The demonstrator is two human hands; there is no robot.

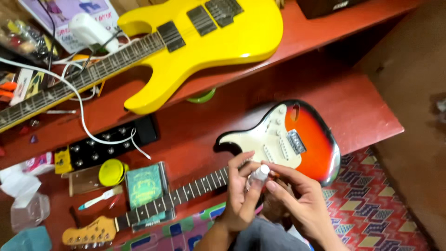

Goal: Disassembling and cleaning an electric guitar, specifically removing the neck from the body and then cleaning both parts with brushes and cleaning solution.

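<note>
My left hand [239, 195] and my right hand [297, 197] meet over a small white bottle [258, 175], held between the fingers of both. My right fingertips pinch its cap end. They hover above the neck joint of a sunburst electric guitar [316, 139] with a cream pickguard, which lies on a red lower shelf [362, 107]. Its fretted neck [186, 193] runs left to a pale headstock [90, 231].
A yellow electric guitar [232, 32] lies on the upper red shelf among white cables [79, 100] and a white adapter [88, 29]. A black pedal strip [107, 144], yellow round lid [111, 173], green booklet case [145, 186] and toothbrush [100, 201] sit left. Patterned mat [371, 204] lies right.
</note>
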